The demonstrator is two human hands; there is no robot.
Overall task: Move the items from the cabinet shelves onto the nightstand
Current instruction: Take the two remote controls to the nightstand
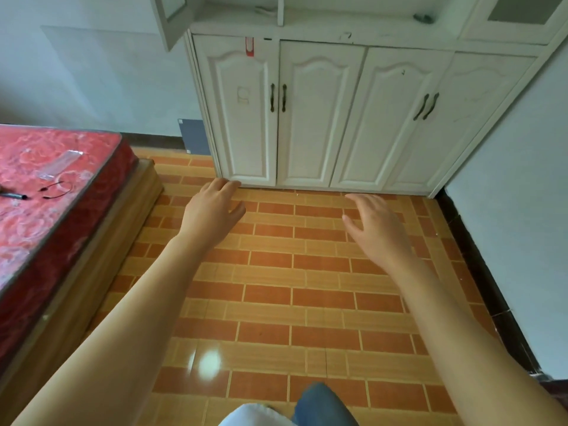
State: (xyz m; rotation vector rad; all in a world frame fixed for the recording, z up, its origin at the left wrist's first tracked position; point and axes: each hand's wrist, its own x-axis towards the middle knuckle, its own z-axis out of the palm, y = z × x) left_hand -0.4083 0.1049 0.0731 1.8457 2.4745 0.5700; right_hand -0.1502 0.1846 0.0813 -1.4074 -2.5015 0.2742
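Hands are both out in front and holding nothing, the left hand (212,207) and right hand (376,222) with fingers loosely spread above the orange brick-pattern tiled floor (276,302). What must be moved lies far and up from them, on the open shelf of the white wooden cabinet (322,118): a small dark grey object (423,18) at far right, its long axis left to right, nearer the right hand, and a pale flat object (266,10) towards the left. No nightstand is in sight.

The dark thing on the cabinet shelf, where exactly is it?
In the head view the dark thing lies at the top right, on the open shelf, near the glass door.
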